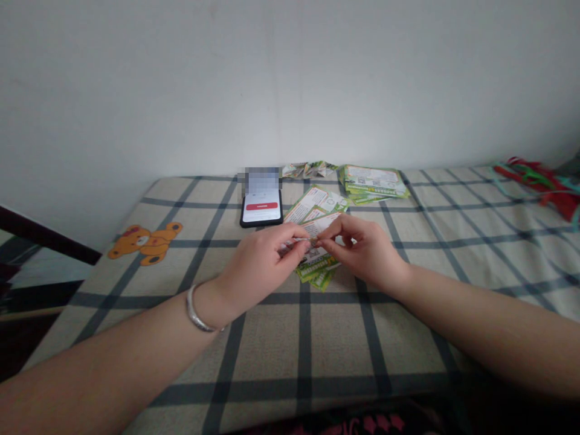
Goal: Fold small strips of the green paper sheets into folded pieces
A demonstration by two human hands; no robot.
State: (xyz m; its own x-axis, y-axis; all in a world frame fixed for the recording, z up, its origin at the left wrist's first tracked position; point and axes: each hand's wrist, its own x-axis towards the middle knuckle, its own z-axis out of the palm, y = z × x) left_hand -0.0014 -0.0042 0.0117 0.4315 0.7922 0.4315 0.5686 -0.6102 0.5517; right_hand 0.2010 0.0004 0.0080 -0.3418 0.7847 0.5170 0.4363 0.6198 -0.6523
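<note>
My left hand (265, 251), with a silver bangle (194, 311) at its wrist, pinches thumb against forefinger. Opposite it, my right hand (362, 244) pinches in the same way, fingertips nearly meeting the left ones. Between them is a thin, pale piece of paper (312, 241), mostly covered by the fingers. Printed green-and-white leaflets (312, 202) lie fanned out on the cloth beneath and behind both hands. Farther back on the right rests a stack of similar leaflets (374, 178). Crumpled or folded leaflets (310, 170) sit along the wall.
A black-framed phone (261, 211) with a lit screen lies left of the leaflets. An orange bear figure (145, 243) is on the left of the checked tablecloth (267, 350). Red and green fabric or cord (544, 184) lies at the far right. A white wall (290, 84) borders the back edge.
</note>
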